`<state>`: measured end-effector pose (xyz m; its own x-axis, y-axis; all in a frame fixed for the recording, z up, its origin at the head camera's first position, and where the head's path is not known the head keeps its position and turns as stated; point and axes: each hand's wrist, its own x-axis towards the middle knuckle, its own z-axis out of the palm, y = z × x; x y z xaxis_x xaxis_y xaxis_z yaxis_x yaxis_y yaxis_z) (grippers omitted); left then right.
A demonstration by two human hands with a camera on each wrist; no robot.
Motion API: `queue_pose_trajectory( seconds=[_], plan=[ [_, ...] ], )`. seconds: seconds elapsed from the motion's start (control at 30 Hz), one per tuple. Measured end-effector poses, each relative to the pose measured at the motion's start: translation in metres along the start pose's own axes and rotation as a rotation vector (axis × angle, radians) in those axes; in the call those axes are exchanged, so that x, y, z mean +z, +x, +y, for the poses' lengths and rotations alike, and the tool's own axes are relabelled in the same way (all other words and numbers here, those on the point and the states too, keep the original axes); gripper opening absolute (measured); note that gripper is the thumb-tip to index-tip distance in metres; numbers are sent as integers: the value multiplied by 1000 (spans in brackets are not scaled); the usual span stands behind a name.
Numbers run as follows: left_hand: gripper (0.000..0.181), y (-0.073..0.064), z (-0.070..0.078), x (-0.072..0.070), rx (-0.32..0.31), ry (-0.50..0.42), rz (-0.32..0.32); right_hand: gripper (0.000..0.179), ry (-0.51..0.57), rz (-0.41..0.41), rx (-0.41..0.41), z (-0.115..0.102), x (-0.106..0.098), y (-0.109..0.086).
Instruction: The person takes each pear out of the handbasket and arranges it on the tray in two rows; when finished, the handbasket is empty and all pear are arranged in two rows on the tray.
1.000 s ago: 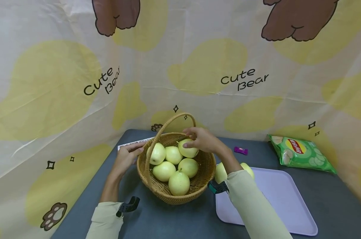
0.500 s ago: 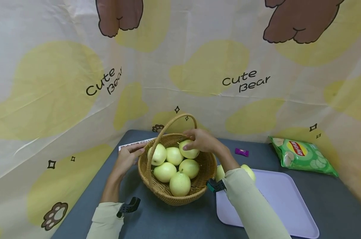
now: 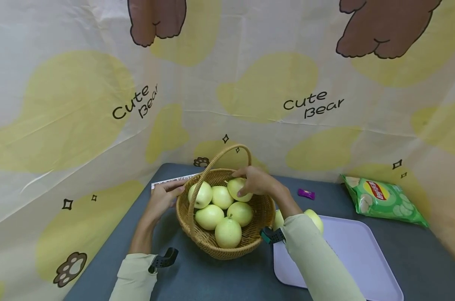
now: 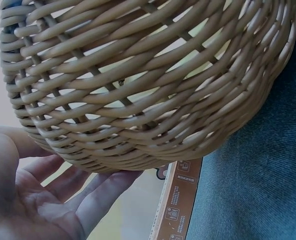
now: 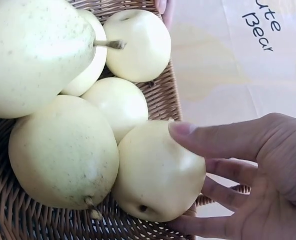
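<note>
A wicker basket (image 3: 227, 251) with an arched handle holds several pale green pears, among them a front pear (image 3: 228, 232). At the basket's left rim, my left hand (image 3: 160, 200) holds on, thumb at the rim. In the left wrist view, that hand's fingers (image 4: 105, 197) lie along the outside of the weave. My right hand (image 3: 258, 182) grips the back right pear (image 3: 235, 186), thumb on its near side. In the right wrist view, the thumb presses this pear (image 5: 158, 172), while the other fingers reach round behind it, partly hidden.
A lilac tray (image 3: 357, 251) lies right of the basket, with pears (image 3: 314, 219) partly hidden by my right sleeve. Behind it are a purple wrapped sweet (image 3: 306, 193) and a green chip bag (image 3: 387, 200). A printed flat item (image 3: 174, 179) lies behind the basket. Patterned cloth surrounds the table.
My right hand has settled lower around the back right pear, its thumb now lying against it. My left hand stays at the rim. The whole view has shifted slightly.
</note>
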<state>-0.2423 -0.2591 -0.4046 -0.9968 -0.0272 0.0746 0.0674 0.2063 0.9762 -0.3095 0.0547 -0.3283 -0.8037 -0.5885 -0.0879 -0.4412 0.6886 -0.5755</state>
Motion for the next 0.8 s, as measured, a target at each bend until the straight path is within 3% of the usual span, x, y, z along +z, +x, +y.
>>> queue_pose_trajectory(
  seconds=[0.33, 0.8],
  plan=[
    [39, 2, 1, 2, 9, 13, 1, 61, -68, -14, -18, 2, -3, -2],
    [36, 3, -3, 1, 19, 38, 26, 63, 7, 37, -48, 12, -4, -11]
  ],
)
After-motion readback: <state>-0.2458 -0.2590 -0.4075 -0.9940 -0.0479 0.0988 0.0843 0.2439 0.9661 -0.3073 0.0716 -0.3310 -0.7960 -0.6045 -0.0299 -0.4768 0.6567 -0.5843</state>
